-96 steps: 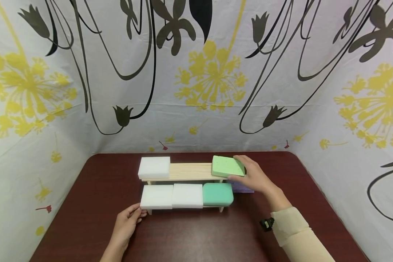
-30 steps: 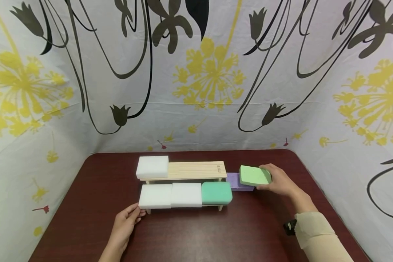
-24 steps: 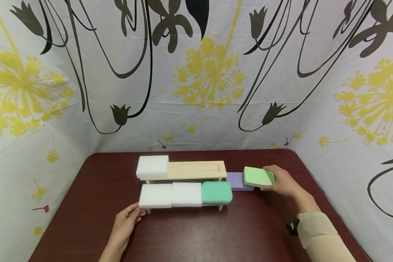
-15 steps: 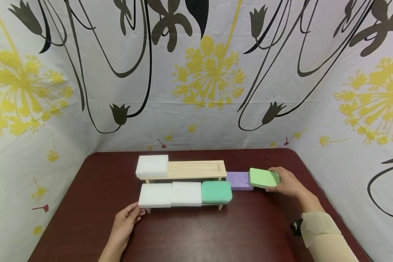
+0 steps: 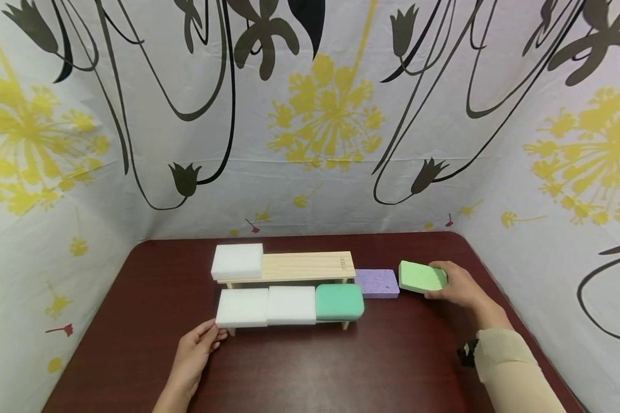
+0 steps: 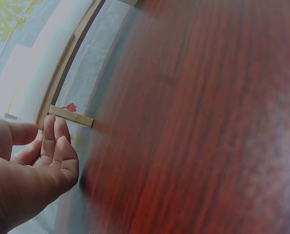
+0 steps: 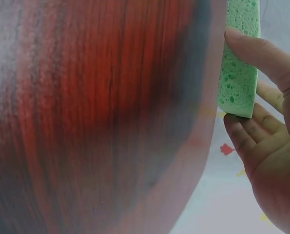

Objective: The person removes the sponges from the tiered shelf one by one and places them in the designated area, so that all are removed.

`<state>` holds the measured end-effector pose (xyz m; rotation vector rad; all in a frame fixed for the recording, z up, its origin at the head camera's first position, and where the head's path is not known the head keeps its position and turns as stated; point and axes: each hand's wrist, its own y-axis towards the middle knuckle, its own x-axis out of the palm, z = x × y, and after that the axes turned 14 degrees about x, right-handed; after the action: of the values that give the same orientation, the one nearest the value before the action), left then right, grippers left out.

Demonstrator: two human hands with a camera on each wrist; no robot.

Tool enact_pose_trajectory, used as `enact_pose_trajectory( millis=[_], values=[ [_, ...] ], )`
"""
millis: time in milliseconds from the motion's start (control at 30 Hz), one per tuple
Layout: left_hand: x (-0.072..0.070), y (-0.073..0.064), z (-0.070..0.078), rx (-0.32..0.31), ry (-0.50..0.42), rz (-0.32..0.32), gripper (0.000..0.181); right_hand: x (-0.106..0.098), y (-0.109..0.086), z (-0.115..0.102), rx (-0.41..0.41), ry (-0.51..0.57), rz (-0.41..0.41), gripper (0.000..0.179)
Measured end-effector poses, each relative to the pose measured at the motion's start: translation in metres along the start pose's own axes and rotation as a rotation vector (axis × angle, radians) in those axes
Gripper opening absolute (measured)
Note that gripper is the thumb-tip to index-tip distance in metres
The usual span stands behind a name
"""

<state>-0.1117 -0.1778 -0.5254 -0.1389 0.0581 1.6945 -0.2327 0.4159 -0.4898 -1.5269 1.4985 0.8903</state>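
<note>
My right hand [image 5: 461,291] grips a light green sponge [image 5: 421,277] by its right end, thumb on the near side and fingers behind. In the right wrist view the sponge's porous side [image 7: 237,80] shows between thumb and fingers. It is just right of a purple sponge [image 5: 376,283] on the table. My left hand [image 5: 191,351] pinches the left end of the front wooden rack [image 6: 72,116], thumb and fingertips at its corner by the leg. Two white sponge blocks [image 5: 243,307] and a teal sponge [image 5: 340,302] lie in a row on that rack.
Behind it stands a second wooden rack [image 5: 305,267], with a white block [image 5: 236,261] on its left end and bare wood to the right. Both racks stand on a dark red-brown table [image 5: 299,373]. Patterned cloth [image 5: 289,212] encloses the back and sides.
The right hand has lifted the green sponge off the rear rack's right end and carried it rightward past the purple sponge, uncovering it. The left hand keeps its place at the front rack.
</note>
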Motion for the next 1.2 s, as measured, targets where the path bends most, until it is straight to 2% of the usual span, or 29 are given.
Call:
enact_pose_trajectory(
  millis=[333, 533, 667, 900, 1033, 1200],
  values=[
    [0.001, 0.0, 0.0, 0.001, -0.017, 0.001, 0.04, 0.005, 0.004, 0.006, -0.016, 0.007, -0.042, 0.076],
    [-0.005, -0.004, -0.001, -0.011, 0.0, 0.012, 0.039, 0.017, 0.009, -0.004, -0.032, 0.021, -0.053, 0.076],
    [-0.008, -0.005, 0.0, -0.009, -0.002, 0.008, 0.04, 0.018, 0.009, -0.008, -0.014, 0.038, -0.065, 0.083],
    [-0.004, -0.004, 0.002, -0.005, 0.002, 0.014, 0.039, 0.006, 0.0, -0.008, 0.008, 0.116, -0.065, 0.093],
    [-0.002, -0.002, 0.002, 0.006, 0.001, 0.012, 0.04, 0.002, -0.006, -0.012, 0.044, 0.168, -0.024, 0.087],
    [0.001, -0.001, 0.0, 0.007, -0.006, 0.002, 0.04, 0.0, -0.011, -0.022, 0.075, 0.313, 0.009, 0.08]
  ],
)
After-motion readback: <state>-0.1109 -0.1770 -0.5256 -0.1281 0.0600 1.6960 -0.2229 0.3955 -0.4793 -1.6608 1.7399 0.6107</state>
